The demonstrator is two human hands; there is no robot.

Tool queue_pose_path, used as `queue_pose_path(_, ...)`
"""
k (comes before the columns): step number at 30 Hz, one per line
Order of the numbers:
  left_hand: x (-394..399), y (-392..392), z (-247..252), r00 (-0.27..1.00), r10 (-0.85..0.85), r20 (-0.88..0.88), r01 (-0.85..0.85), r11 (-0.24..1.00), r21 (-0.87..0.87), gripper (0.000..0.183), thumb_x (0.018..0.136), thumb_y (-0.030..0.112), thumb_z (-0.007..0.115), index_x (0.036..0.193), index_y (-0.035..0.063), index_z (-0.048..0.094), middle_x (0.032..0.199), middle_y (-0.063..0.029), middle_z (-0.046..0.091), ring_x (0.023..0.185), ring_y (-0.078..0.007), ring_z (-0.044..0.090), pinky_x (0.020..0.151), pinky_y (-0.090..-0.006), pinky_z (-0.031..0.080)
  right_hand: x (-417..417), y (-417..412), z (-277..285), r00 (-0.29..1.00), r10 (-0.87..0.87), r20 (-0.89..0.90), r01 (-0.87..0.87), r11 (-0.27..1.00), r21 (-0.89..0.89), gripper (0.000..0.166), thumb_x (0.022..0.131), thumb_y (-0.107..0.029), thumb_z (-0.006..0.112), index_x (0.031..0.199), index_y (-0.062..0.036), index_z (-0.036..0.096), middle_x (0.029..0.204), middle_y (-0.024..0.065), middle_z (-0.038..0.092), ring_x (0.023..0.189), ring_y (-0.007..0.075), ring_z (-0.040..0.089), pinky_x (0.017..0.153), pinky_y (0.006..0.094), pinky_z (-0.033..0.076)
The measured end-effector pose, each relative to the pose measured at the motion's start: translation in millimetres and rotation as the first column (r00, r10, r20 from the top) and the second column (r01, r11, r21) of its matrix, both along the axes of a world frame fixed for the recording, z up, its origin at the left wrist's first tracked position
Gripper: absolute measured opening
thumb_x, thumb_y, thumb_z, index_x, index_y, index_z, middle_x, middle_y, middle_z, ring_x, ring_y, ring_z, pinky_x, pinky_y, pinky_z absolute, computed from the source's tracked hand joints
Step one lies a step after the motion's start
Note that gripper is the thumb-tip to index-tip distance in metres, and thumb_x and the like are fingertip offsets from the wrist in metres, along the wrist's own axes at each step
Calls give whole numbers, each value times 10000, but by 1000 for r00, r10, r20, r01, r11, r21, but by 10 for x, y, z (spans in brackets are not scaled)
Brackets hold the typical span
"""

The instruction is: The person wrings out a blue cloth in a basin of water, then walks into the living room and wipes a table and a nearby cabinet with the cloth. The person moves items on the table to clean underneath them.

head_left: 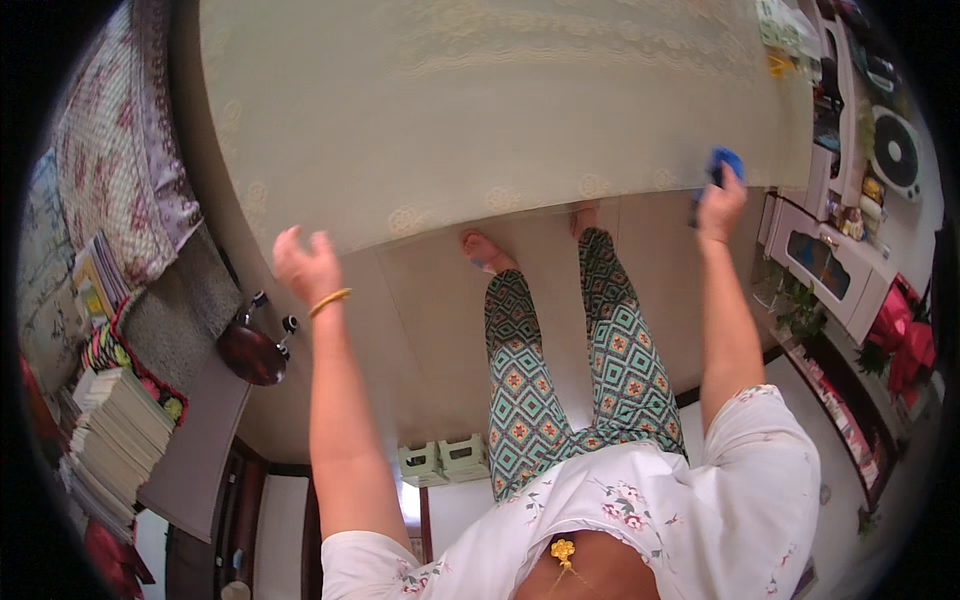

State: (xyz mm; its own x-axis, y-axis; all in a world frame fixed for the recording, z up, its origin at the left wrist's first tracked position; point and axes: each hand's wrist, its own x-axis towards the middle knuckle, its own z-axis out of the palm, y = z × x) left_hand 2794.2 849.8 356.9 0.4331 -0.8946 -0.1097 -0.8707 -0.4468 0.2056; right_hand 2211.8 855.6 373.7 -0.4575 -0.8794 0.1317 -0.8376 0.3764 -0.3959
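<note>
A large pale tablecloth with a flower-patterned border spreads in front of me, its near edge lying above my feet. My left hand is raised by the cloth's near left corner, fingers apart and nothing in it. On that wrist sits a yellow bracelet. At the cloth's near right side, my right hand grips a blue cloth. Part of the blue cloth hangs behind the fingers, and motion blurs it.
To the left stand a sofa with a quilted floral cover, a round dark stool and a stack of books. A white cabinet, a fan and a potted plant line the right. Pale green crates stand behind me.
</note>
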Motion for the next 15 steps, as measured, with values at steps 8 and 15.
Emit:
queue_pose_path(8, -794, -294, -94, 963, -267, -38, 255, 859, 444, 825, 774, 222, 670, 1429, 180, 171, 1487, -190, 64, 1348, -420, 118, 1085, -440, 221, 2902, -149, -379, 620, 784, 16, -784, 621, -29, 330, 747, -207, 549, 1068, -249, 614, 1266, -39, 491, 1168, 250, 428, 996, 469, 318)
queue_pose_path(15, -765, -303, 17, 943, -329, -50, 296, 764, 573, 938, 781, 230, 672, 1450, 222, 14, 1496, -169, -61, 1365, -403, 28, 1095, -438, 198, 882, 165, -537, 320, 935, -155, -947, 310, -87, 252, 683, -176, 602, 918, -257, 645, 1190, -51, 562, 1070, 212, 503, 967, 451, 368)
